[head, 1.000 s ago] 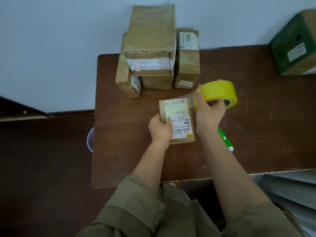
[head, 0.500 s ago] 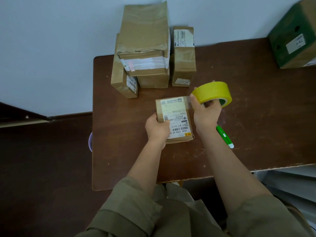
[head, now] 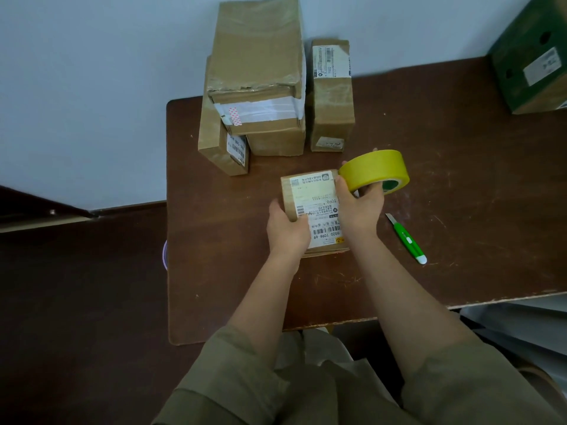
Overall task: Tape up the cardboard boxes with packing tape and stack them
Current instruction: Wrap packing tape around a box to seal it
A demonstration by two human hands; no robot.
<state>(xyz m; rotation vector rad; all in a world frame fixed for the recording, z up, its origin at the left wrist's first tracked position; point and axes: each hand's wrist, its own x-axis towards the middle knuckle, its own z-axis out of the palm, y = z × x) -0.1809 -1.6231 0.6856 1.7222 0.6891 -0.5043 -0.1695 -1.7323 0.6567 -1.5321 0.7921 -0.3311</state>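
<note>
gripping: left hand [head: 288,230] curling fingers round small labelled brown cardboard box [head: 310,199]
pinching: right hand [head: 362,207] clasping yellow packing tape roll [head: 375,170]
handling: seeming light, stiff; holding by edges

A small labelled cardboard box [head: 310,207] lies flat on the table; a yellow tape roll [head: 375,170] is held at its far right corner.

Small box [head: 310,207] label reads "T098", "502D T098-69", seen upside down; rest prob. too blurry.

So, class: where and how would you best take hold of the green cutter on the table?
Pinch the green cutter across its long sides at mid-body, coming from above. It lies flat and bare on the table, blade tip pointing away, right of the right hand, so avoid the far end.
</note>
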